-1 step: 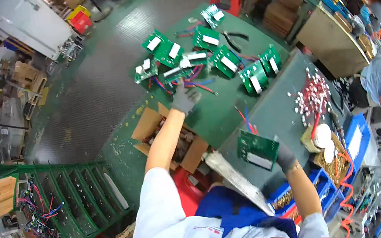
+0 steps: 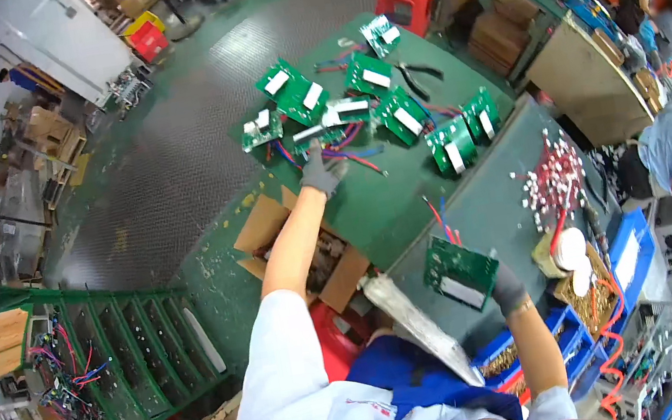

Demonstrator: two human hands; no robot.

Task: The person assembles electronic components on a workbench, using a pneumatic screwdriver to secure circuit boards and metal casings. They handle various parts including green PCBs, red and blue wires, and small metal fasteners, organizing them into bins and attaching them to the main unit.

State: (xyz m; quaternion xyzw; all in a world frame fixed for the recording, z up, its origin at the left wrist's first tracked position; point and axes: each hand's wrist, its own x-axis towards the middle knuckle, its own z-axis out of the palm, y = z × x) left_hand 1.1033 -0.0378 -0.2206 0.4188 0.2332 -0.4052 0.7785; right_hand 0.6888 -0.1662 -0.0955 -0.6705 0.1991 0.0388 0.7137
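Right gloved hand (image 2: 508, 288) closed on the edge of a green PCB with red/blue leads (image 2: 447, 265), right of the open carton (image 2: 342, 283). Left gloved hand (image 2: 324, 178) just beyond carton, fingers spread at a wired PCB (image 2: 312, 136); can't tell if touching. Beyond-right of carton: more PCBs (image 2: 405, 115), black-handled pliers (image 2: 418, 81). Far right of carton: small white parts heap (image 2: 555, 175).

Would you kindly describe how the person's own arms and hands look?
The left hand and right hand wear dark grey, close-fitting gloves ending around the wrist. Both forearms are bare below short, loose, whitish fabric sleeves.
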